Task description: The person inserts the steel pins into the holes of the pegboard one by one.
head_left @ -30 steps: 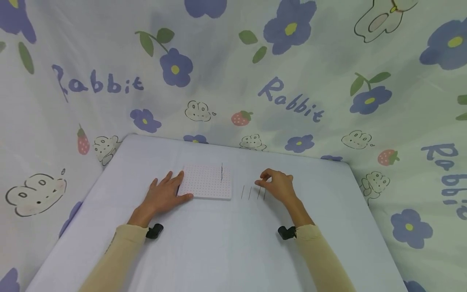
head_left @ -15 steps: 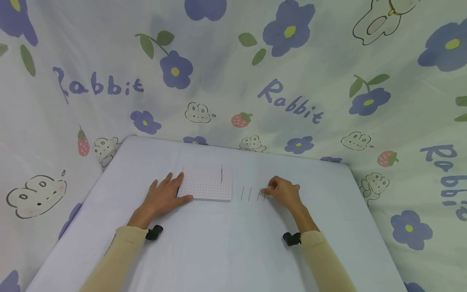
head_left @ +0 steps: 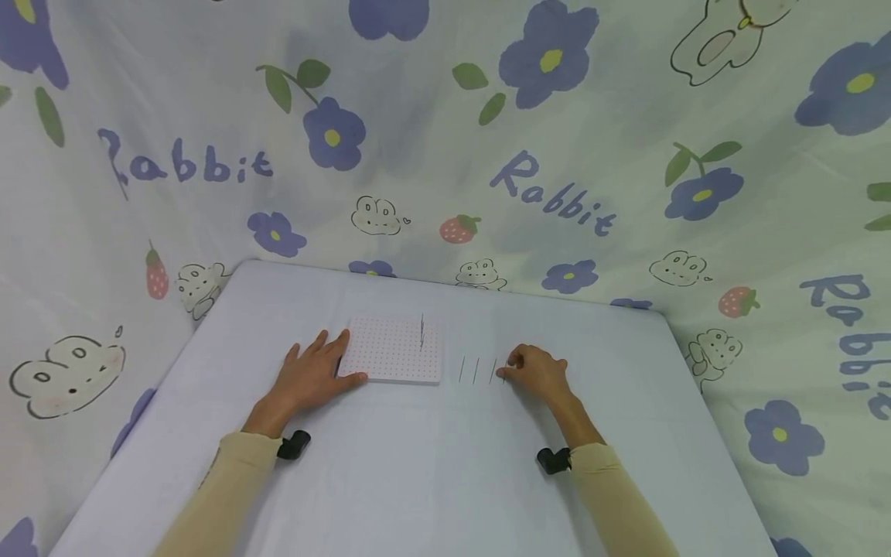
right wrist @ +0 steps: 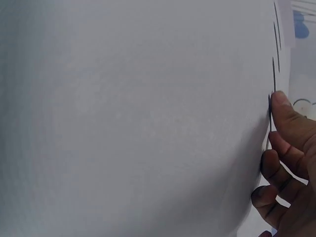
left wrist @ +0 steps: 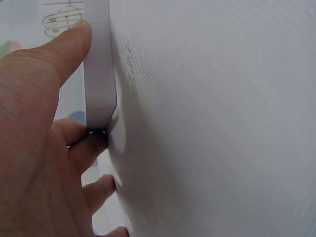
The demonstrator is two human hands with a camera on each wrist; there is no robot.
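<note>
With the left hand (head_left: 309,377) lying flat, fingers braced against the white pegboard (head_left: 393,359) at 9 o'clock, the right hand (head_left: 537,371) pinches the rightmost of four pins (head_left: 476,370) lying at the board's 3 o'clock — picking up looks underway — a clean lift comes next.

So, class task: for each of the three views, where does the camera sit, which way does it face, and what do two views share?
Head: worn high, facing forward and down at the table; shows both sleeves, left hand, right hand.
Left wrist: low by the left hand, facing the dotted board edge-on; shows thumb and fingers.
Right wrist: low by the right hand, facing the pins; shows fingers.
Shared: head and right wrist both show the pins.
</note>
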